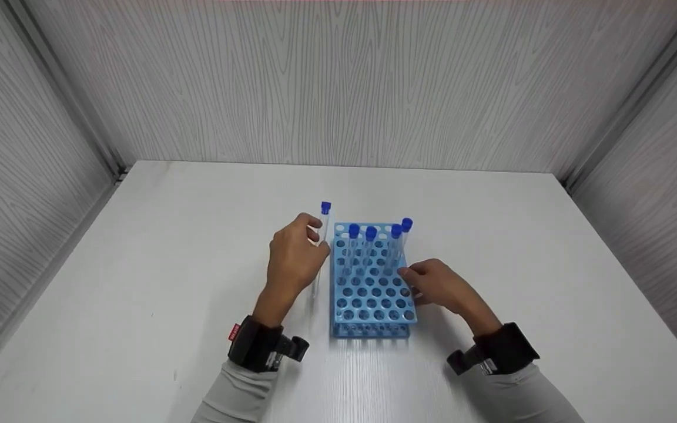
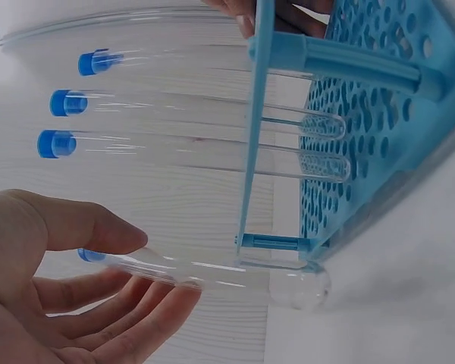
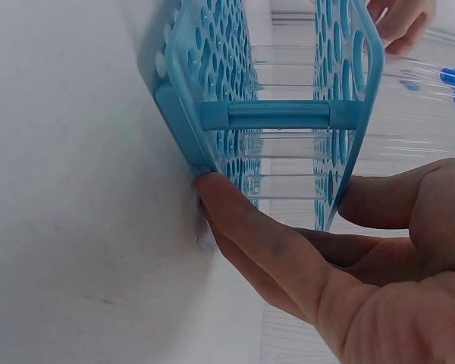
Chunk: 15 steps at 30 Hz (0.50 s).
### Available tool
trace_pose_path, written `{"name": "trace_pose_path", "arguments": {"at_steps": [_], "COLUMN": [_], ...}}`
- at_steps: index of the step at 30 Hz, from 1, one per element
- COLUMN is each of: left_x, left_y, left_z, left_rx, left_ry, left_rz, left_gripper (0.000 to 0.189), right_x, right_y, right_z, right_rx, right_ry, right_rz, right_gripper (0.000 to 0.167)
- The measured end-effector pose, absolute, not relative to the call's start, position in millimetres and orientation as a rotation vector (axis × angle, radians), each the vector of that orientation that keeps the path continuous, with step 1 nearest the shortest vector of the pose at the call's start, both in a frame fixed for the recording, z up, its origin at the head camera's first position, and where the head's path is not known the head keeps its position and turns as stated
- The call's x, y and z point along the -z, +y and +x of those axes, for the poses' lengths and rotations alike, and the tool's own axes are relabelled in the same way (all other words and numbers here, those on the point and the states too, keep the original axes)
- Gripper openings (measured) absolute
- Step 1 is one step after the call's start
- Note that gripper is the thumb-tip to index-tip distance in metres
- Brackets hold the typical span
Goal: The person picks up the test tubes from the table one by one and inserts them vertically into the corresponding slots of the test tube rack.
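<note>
In the head view my left hand [image 1: 294, 252] holds a clear test tube [image 1: 325, 228] with a blue cap, just outside the left edge of a light blue test tube rack [image 1: 376, 298]. The left wrist view has the thumb and fingertips around this test tube [image 2: 212, 273]; its rounded bottom is beside the rack's base. At the rack's right side, my right hand [image 1: 438, 285] grips it. In the right wrist view the thumb lies at the top plate and the fingers reach down to the base of the rack [image 3: 280, 115]. Several blue-capped test tubes [image 1: 367, 249] stand in its holes.
The rack stands on a white table [image 1: 138, 264]. Behind it rises a grey wood-grain panel [image 1: 344, 82], with similar panels on the left [image 1: 15, 147] and right [image 1: 662, 147]. Black straps with small cameras circle both wrists.
</note>
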State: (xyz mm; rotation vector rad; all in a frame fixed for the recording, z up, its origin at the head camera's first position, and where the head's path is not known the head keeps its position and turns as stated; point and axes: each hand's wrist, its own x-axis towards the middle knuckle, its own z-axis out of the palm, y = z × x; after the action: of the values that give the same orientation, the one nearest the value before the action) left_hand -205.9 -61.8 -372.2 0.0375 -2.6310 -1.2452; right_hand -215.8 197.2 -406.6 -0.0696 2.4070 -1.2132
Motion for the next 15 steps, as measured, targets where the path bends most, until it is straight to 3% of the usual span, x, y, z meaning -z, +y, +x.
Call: {"name": "trace_pose_path", "arguments": {"at_steps": [15], "left_x": [350.3], "left_y": [-55.2], "left_z": [-189.1], "left_rx": [1.340], "left_ry": [-2.421], "left_rz": [-0.131], "left_gripper": [0.031], "right_x": [406.0], "right_y": [197.0], "right_z": [-216.1], "right_rx": [1.220], "right_ry": [2.400], "right_rz": [-0.051], "right_gripper": [0.044]}}
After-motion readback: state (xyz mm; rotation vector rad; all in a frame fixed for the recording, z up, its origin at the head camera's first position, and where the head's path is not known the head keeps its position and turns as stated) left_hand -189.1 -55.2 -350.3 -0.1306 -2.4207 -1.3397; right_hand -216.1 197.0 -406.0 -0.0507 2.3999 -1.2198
